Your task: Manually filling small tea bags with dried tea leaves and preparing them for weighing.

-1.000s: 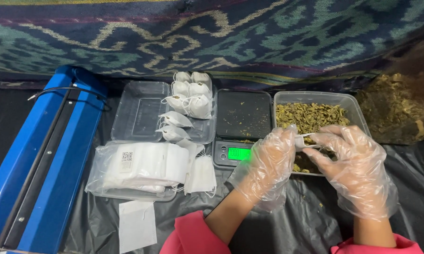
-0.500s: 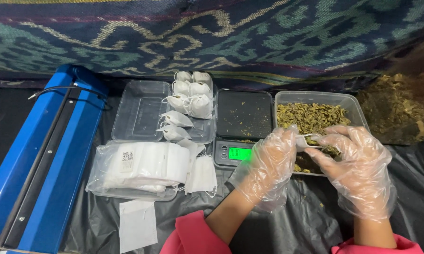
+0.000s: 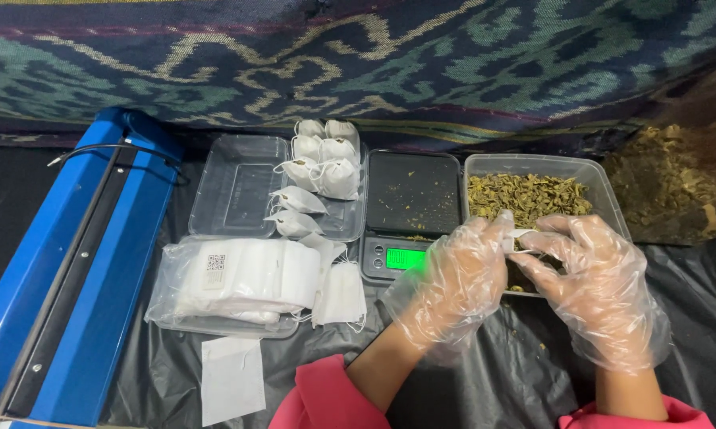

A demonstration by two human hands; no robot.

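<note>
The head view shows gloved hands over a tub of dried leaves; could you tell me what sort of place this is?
Probably a small hand-packing station for herbal tea: a digital scale, filled white tea bags in a clear tray, and a blue heat sealer on black sheeting.

Behind the fingers (image 3: 485, 238) of the left hand (image 3: 453, 282), the small white bag (image 3: 515, 236) is mostly hidden. Both hands cover the clear tub's (image 3: 612, 199) near wall. The blue sealer (image 3: 64, 278) runs past the left edge.
</note>
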